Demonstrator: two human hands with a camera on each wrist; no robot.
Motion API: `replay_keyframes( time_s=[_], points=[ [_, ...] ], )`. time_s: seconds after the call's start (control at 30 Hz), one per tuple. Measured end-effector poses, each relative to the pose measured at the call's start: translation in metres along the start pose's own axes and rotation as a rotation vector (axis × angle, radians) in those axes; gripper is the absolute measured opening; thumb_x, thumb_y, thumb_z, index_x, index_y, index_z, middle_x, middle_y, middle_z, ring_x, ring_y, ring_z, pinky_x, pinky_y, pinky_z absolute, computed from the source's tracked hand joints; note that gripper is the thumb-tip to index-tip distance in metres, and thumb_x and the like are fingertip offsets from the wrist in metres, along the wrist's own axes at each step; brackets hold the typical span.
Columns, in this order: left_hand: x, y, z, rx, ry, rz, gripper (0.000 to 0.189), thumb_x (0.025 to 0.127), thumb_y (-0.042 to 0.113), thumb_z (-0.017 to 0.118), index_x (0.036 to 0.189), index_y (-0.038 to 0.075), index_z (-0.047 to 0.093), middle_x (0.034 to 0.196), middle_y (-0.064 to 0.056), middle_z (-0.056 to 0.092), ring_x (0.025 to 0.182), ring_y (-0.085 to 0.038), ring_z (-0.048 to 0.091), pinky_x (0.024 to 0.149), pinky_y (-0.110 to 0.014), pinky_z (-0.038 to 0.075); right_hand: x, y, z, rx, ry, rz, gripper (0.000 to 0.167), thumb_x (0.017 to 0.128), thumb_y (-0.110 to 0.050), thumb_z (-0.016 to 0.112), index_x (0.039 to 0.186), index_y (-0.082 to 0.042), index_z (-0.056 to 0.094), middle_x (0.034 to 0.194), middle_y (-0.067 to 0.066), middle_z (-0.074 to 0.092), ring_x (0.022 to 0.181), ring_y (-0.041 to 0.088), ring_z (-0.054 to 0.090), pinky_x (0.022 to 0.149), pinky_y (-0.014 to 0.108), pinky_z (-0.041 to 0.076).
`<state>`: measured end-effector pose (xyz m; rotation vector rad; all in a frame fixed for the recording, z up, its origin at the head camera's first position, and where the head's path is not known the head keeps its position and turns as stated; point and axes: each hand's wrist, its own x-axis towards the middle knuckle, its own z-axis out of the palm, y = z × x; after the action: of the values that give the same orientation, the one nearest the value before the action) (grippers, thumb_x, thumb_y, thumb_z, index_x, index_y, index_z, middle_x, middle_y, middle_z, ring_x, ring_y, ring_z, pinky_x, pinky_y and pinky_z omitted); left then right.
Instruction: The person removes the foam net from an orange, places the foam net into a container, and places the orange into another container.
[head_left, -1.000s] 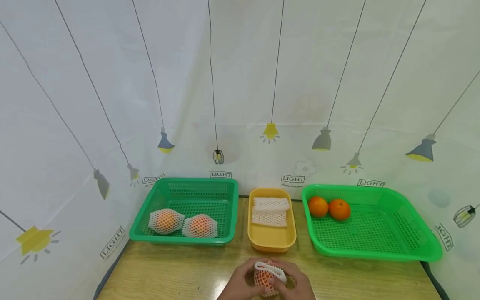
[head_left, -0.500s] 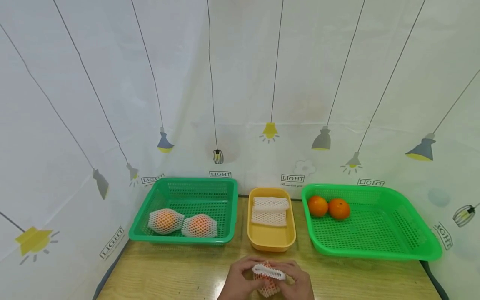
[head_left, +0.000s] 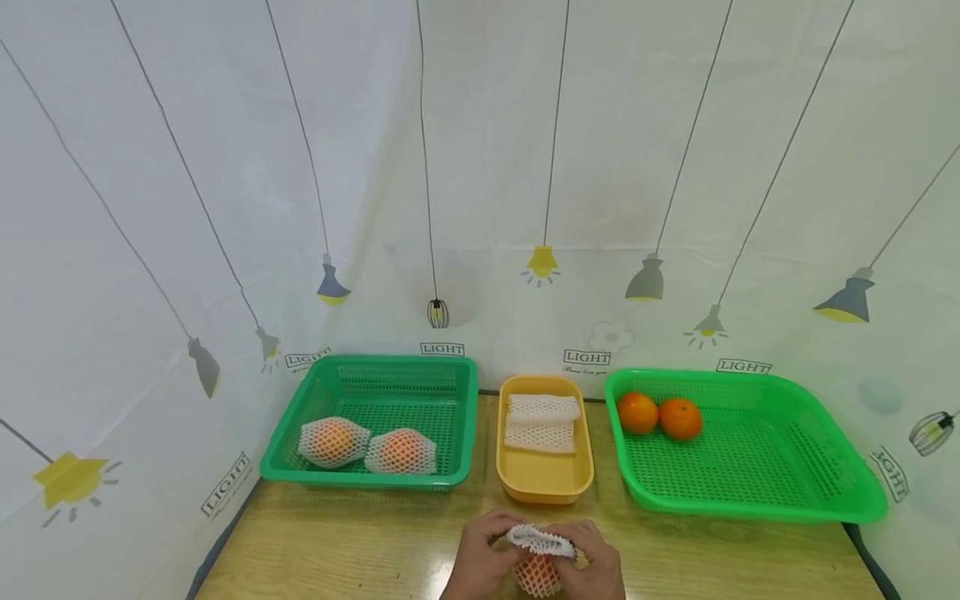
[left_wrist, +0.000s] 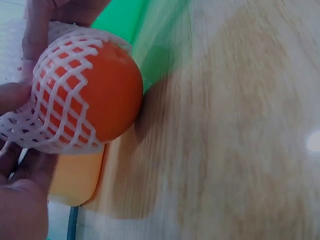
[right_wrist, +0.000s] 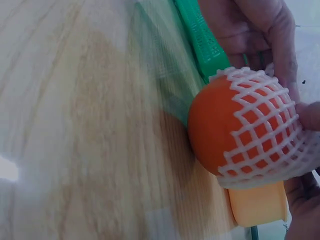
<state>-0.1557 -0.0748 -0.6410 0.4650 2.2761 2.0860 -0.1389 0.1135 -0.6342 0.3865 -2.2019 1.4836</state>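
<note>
An orange rests on the wooden table, partly inside a white foam net sleeve. Its lower side is bare in both wrist views, and the mesh covers the rest. My left hand pinches the sleeve's open, gathered upper rim from the left. From the right, my right hand pinches the same rim, thumb in front and fingers behind. In the head view the sleeve's mouth stands up as a white band above the fruit.
A dark green basket at the left holds two sleeved fruits. The yellow tray in the middle carries foam sleeves. A bright green basket at the right has two bare oranges. A printed curtain hangs behind.
The sleeve's mouth has been pulled up and spread above the orange, with more fruit now showing below the rim. Both hands keep nearly the same place; baskets and tray are unmoved.
</note>
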Motion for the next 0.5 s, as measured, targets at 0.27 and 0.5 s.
replay_keyframes(
  time_s=[0.27, 0.5],
  points=[
    [-0.004, -0.004, -0.001, -0.177, -0.213, -0.124, 0.052, 0.092, 0.017, 0.078, 0.140, 0.007, 0.061, 0.136, -0.012, 0.063, 0.118, -0.012, 0.065, 0.096, -0.024, 0.054, 0.002, 0.003, -0.010, -0.019, -0.129, 0.091, 0.045, 0.074, 0.001, 0.087, 0.110, -0.024, 0.078, 0.107, -0.010, 0.076, 0.095, 0.001, 0.062, 0.079, 0.024, 0.054],
    [-0.005, -0.007, 0.003, -0.120, -0.179, -0.025, 0.047, 0.089, 0.018, 0.081, 0.134, 0.014, 0.068, 0.134, -0.007, 0.067, 0.121, -0.016, 0.064, 0.101, -0.027, 0.053, 0.002, 0.009, -0.016, 0.047, -0.288, 0.157, 0.048, 0.080, -0.015, 0.086, 0.126, -0.021, 0.074, 0.128, -0.001, 0.073, 0.113, 0.002, 0.063, 0.091, 0.024, 0.053]
  ],
)
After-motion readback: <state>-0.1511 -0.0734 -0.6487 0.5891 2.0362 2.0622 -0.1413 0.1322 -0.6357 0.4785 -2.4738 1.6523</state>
